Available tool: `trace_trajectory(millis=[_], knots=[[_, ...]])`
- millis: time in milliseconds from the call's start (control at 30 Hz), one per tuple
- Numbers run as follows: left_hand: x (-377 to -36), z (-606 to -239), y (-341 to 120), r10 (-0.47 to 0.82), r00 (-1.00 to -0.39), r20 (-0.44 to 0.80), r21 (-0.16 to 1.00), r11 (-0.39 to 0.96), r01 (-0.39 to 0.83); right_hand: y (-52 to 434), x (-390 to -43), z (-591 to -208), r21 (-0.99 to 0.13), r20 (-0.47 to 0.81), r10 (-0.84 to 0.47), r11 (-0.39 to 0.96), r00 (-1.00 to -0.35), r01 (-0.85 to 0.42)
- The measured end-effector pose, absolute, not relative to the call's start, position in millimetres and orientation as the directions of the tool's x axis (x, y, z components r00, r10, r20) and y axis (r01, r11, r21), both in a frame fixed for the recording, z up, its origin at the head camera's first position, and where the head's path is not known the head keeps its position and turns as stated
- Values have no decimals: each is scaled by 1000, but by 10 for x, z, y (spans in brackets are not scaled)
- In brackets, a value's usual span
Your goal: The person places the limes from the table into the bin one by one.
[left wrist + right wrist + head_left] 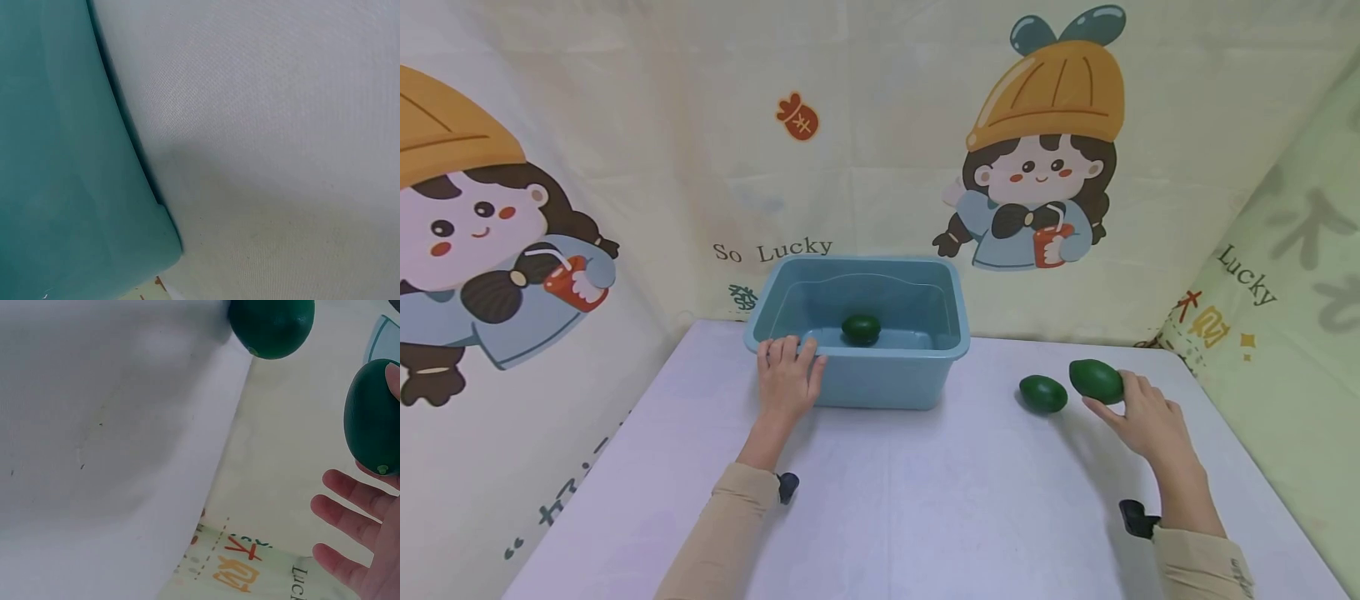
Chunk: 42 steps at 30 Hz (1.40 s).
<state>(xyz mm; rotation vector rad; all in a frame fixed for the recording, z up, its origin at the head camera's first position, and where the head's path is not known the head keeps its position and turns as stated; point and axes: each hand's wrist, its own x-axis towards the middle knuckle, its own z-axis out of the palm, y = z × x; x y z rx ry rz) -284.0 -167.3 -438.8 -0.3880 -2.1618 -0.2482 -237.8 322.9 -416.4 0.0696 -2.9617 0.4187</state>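
Observation:
My right hand (1156, 425) pinches a dark green avocado (1096, 382) between thumb and fingers, raised over the right part of the table. In the right wrist view that avocado (372, 419) shows a small stem nub at its lower end, and several fingers stand away from it. A second avocado (1042, 394) lies on the table just left of the held one. My left hand (786, 382) grips the front rim of a blue plastic tub (880, 382) near its left corner, fingers over the edge and thumb outside. Inside the tub lies another avocado (861, 329).
The tub stands at the back of the white-covered table (955, 500), close to a printed cloth backdrop (880, 167). Cloth (1292, 367) also hangs along the right side. The left wrist view shows the tub's outer wall (69, 156) beside the tablecloth.

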Motion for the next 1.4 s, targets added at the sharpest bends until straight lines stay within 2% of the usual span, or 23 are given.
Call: trace_trajectory(millis=[767,1100,1400], knots=[[-2830,-4366,-1674,179,-538,824,38,930,367,3049,-2421,-3965,-241,183,-82,962,-980,-125],[-2814,-4352,-1676,191,-572,798,32,934,356,2981,-2494,-3870,-216,202,-115,963,-973,-158],[-2813,-4347,-1672,186,-581,792,44,932,359,2848,-2554,-3792,-249,191,-116,955,-975,-163]])
